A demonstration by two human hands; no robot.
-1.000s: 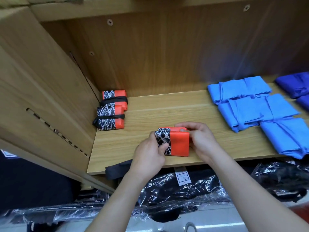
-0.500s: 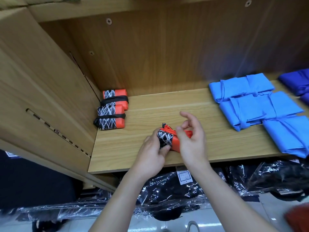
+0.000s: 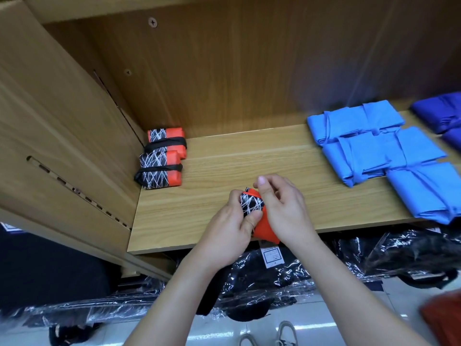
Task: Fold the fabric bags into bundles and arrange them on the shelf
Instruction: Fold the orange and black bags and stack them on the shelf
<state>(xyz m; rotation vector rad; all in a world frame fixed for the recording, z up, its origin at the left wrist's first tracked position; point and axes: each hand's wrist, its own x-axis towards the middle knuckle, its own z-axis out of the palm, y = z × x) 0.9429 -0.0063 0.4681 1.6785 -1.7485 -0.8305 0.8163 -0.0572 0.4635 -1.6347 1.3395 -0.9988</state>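
An orange fabric bag with a black-and-white line pattern [image 3: 252, 204] is folded small and held over the front edge of the wooden shelf [image 3: 224, 156]. My left hand [image 3: 230, 232] grips its patterned end from the left, thumb on top. My right hand [image 3: 284, 211] covers its orange end from the right, with fingers curled over the top. Two finished orange bundles, each tied with a black strap, lie at the shelf's left end: one in front [image 3: 162, 171], one behind [image 3: 167, 139].
Folded light blue bags [image 3: 384, 151] lie in a row on the right of the shelf, with dark blue ones [image 3: 441, 116] at the far right. Black goods in clear plastic wrap [image 3: 274, 270] fill the level below. A slotted wooden side panel [image 3: 62, 136] closes the left.
The orange bag went from lying flat under both hands to being lifted and turned, patterned end up. My right hand moved from beside it to over its top.
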